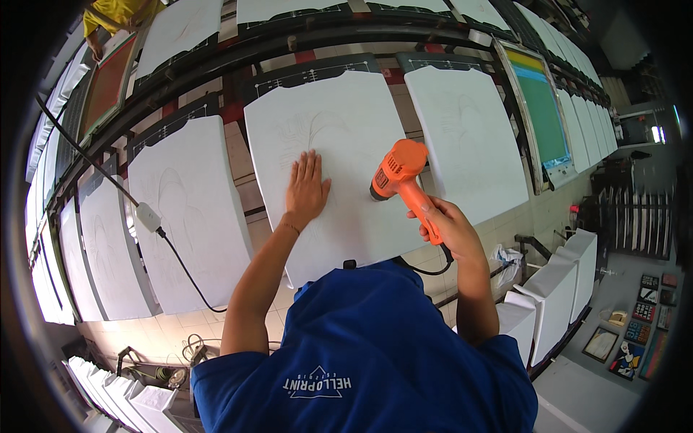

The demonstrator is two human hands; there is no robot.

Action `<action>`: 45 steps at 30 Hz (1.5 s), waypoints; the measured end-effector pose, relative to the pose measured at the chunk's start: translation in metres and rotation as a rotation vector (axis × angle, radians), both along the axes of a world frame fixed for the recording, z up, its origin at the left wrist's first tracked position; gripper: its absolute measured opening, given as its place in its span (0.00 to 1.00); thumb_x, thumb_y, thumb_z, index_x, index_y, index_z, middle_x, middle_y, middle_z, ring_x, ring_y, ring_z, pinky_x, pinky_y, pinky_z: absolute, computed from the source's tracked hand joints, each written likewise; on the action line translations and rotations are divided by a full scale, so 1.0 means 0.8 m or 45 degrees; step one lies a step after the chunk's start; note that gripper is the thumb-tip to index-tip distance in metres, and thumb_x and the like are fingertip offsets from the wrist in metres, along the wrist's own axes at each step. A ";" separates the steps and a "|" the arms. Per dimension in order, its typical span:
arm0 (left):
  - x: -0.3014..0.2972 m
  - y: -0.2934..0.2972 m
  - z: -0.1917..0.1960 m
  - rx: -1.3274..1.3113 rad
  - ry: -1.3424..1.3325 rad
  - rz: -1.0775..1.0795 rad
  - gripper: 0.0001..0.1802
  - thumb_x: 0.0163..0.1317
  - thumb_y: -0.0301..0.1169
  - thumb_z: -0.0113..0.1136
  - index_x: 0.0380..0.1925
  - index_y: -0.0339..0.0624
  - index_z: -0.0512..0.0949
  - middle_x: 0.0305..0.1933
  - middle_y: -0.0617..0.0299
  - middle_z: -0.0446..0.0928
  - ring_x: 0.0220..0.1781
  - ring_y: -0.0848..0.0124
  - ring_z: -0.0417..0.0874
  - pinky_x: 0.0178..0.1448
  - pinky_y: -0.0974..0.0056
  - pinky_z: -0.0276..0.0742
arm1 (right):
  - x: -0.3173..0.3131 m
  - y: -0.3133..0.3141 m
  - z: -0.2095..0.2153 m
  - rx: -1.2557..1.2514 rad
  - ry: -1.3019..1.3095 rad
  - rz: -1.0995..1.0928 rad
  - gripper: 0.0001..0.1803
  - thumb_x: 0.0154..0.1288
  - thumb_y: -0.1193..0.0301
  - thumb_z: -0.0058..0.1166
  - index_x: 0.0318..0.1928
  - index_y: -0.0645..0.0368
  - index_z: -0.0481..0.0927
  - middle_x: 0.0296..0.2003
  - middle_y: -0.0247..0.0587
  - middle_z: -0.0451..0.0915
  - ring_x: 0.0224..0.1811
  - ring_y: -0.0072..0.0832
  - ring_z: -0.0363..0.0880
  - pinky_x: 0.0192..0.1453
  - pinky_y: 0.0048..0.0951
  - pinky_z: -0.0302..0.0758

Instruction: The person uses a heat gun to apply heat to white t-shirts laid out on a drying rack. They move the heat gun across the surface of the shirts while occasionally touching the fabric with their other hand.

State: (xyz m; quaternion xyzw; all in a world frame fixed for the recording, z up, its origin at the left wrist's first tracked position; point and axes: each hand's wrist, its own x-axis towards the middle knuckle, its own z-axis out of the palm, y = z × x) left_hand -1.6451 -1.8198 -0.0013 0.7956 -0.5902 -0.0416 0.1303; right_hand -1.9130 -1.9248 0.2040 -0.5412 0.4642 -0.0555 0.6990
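Note:
My right hand [449, 225] is closed round the handle of an orange heat gun [401, 167]. Its dark nozzle points down and to the left, over a white shirt [354, 108] stretched on a dark flat board [310, 71]. Flat on that same shirt, near faint thin printed lines, lies my left hand [308, 189] with the fingers stretched out. The gun's black cord [433, 273] drops from the handle's end toward my body.
White shirts on boards stand to the left [184, 209] and right [465, 137]. Framed screens, one green [538, 108] and one reddish [108, 83], rest along the rail. A black cable with a white connector [148, 216] hangs at left. A person in yellow [119, 14] is at the far left.

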 end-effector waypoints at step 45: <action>-0.133 0.273 0.003 -0.400 0.229 1.430 0.19 0.72 0.38 0.43 0.41 0.31 0.76 0.38 0.41 0.79 0.41 0.46 0.79 0.46 0.50 0.73 | -0.059 -0.075 -0.050 0.342 -0.570 0.417 0.23 0.67 0.62 0.57 0.55 0.65 0.71 0.36 0.36 0.76 0.29 0.21 0.76 0.29 0.23 0.75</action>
